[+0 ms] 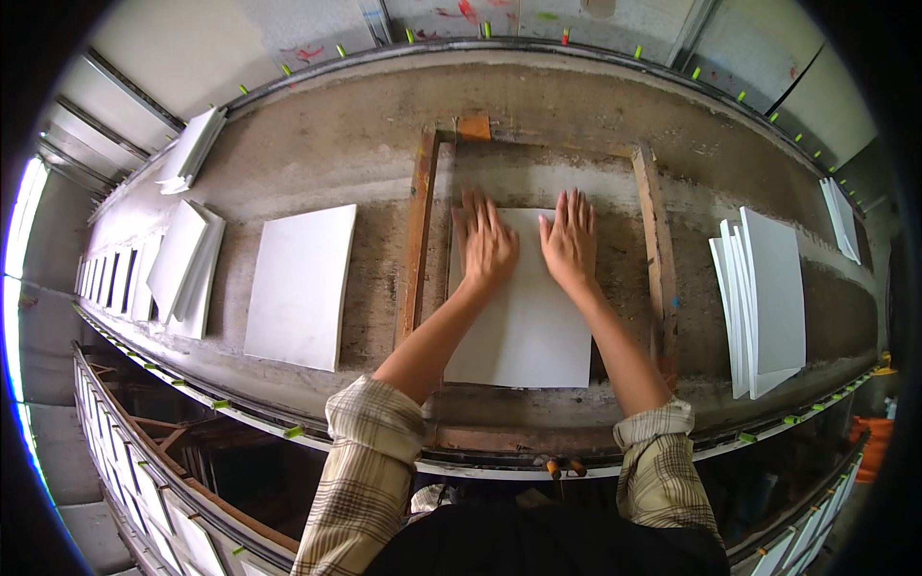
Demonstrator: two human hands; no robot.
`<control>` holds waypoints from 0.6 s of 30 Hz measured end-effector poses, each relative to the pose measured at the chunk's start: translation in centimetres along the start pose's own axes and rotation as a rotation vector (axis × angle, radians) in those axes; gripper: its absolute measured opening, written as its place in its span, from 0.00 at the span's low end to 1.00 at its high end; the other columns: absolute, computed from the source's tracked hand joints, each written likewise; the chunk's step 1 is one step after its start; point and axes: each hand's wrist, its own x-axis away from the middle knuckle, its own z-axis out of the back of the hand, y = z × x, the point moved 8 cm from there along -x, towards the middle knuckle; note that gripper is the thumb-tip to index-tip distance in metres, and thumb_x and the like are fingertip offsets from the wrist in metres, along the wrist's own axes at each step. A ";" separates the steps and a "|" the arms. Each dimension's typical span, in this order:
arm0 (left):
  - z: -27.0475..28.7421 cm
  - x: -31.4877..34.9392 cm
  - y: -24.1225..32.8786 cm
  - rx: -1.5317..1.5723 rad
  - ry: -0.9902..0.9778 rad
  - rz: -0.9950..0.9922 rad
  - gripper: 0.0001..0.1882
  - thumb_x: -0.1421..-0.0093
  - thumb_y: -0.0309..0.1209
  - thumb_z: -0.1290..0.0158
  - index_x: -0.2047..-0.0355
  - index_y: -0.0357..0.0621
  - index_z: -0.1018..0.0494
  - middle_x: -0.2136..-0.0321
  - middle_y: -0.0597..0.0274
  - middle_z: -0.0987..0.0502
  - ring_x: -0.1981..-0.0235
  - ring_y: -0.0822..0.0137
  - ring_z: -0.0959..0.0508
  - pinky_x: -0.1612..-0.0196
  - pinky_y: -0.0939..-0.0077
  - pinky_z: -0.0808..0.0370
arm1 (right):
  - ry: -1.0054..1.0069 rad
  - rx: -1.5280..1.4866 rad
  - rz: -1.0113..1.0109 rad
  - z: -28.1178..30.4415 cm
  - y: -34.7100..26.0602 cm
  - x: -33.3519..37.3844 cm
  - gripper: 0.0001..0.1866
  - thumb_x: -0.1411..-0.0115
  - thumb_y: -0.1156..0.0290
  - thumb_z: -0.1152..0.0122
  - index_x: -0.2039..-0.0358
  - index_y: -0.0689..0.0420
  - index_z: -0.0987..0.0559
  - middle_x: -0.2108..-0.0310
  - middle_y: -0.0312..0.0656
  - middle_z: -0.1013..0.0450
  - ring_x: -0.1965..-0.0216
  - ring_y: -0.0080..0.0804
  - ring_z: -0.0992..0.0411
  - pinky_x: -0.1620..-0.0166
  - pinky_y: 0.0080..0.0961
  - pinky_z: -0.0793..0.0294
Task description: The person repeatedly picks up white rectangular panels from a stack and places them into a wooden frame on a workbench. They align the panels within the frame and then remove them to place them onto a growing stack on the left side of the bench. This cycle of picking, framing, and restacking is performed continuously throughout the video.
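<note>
A white sheet (pixel 523 326) lies flat on the long brown work table, inside a rectangular wooden frame (pixel 421 230). My left hand (pixel 488 245) rests near the sheet's upper left corner, fingers stretched out and some reaching past its top edge. Near the upper right corner lies my right hand (pixel 571 245), also flat, its fingertips beyond the sheet. Neither hand grips anything. An orange-brown patch (pixel 473 128) sits on the frame's far bar. Whether a mesh spans the frame I cannot tell.
To the left lie a single white sheet (pixel 300 288) and a fanned pile of white sheets (pixel 187 269). A leaning stack of white sheets (pixel 778 298) is at the right. Green clips line the table's far rail (pixel 523 43) and near rail (pixel 259 422).
</note>
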 end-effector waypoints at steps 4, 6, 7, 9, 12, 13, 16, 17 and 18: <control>1.2 6.4 -0.5 0.015 -0.108 -0.077 0.38 0.44 0.42 0.59 0.41 0.26 0.56 0.38 0.38 0.58 0.36 0.44 0.62 0.37 0.48 0.66 | -0.060 -0.127 0.043 2.5 -0.7 5.2 0.33 0.39 0.57 0.56 0.42 0.70 0.46 0.40 0.59 0.51 0.38 0.49 0.53 0.38 0.42 0.53; 1.8 9.4 1.0 -0.002 -0.200 -0.136 0.42 0.45 0.46 0.58 0.40 0.28 0.58 0.38 0.38 0.59 0.36 0.42 0.63 0.38 0.46 0.67 | -0.098 -0.132 0.102 4.0 -1.2 8.4 0.34 0.40 0.58 0.55 0.42 0.70 0.47 0.40 0.60 0.52 0.37 0.50 0.54 0.37 0.44 0.54; 3.0 10.9 2.3 -0.039 -0.258 -0.157 0.43 0.45 0.49 0.57 0.40 0.29 0.59 0.38 0.38 0.60 0.36 0.41 0.63 0.38 0.45 0.68 | -0.108 -0.133 0.134 5.0 -1.5 9.8 0.35 0.41 0.58 0.54 0.42 0.70 0.48 0.40 0.61 0.52 0.37 0.51 0.54 0.37 0.44 0.55; 3.3 13.9 3.6 -0.038 -0.359 -0.214 0.48 0.47 0.55 0.54 0.38 0.34 0.59 0.38 0.38 0.62 0.37 0.40 0.66 0.40 0.38 0.70 | -0.199 -0.168 0.234 7.0 -2.8 13.0 0.36 0.41 0.58 0.53 0.41 0.70 0.49 0.39 0.61 0.54 0.37 0.52 0.56 0.37 0.46 0.56; 4.0 14.8 5.0 -0.048 -0.389 -0.263 0.48 0.48 0.55 0.54 0.37 0.39 0.60 0.38 0.39 0.64 0.37 0.40 0.66 0.44 0.30 0.70 | -0.300 -0.182 0.299 7.7 -3.3 14.0 0.37 0.41 0.57 0.53 0.40 0.68 0.51 0.39 0.61 0.56 0.36 0.51 0.59 0.37 0.47 0.58; 3.9 14.6 5.1 -0.051 -0.405 -0.265 0.48 0.48 0.56 0.53 0.37 0.41 0.60 0.37 0.40 0.64 0.36 0.40 0.66 0.45 0.28 0.71 | -0.320 -0.177 0.308 7.6 -3.3 13.9 0.37 0.41 0.56 0.53 0.40 0.68 0.51 0.39 0.61 0.57 0.36 0.51 0.59 0.37 0.46 0.59; 3.5 12.6 5.2 -0.063 -0.464 -0.275 0.49 0.51 0.57 0.52 0.37 0.45 0.59 0.37 0.45 0.64 0.36 0.42 0.66 0.48 0.23 0.71 | -0.367 -0.275 0.358 7.4 -2.8 12.7 0.36 0.41 0.59 0.53 0.40 0.66 0.51 0.38 0.57 0.58 0.35 0.49 0.61 0.36 0.44 0.60; 3.0 11.8 5.2 -0.062 -0.488 -0.274 0.49 0.51 0.58 0.51 0.37 0.47 0.59 0.36 0.47 0.64 0.36 0.42 0.66 0.49 0.21 0.71 | -0.384 -0.310 0.379 7.1 -2.6 12.0 0.36 0.41 0.60 0.52 0.39 0.66 0.51 0.37 0.57 0.58 0.35 0.49 0.61 0.36 0.44 0.61; 2.6 10.7 4.8 -0.027 -0.408 -0.289 0.49 0.53 0.57 0.49 0.36 0.53 0.56 0.36 0.53 0.63 0.36 0.43 0.66 0.50 0.20 0.70 | -0.362 -0.309 0.363 6.6 -2.2 11.0 0.35 0.42 0.62 0.51 0.39 0.66 0.50 0.37 0.54 0.57 0.35 0.47 0.60 0.36 0.42 0.60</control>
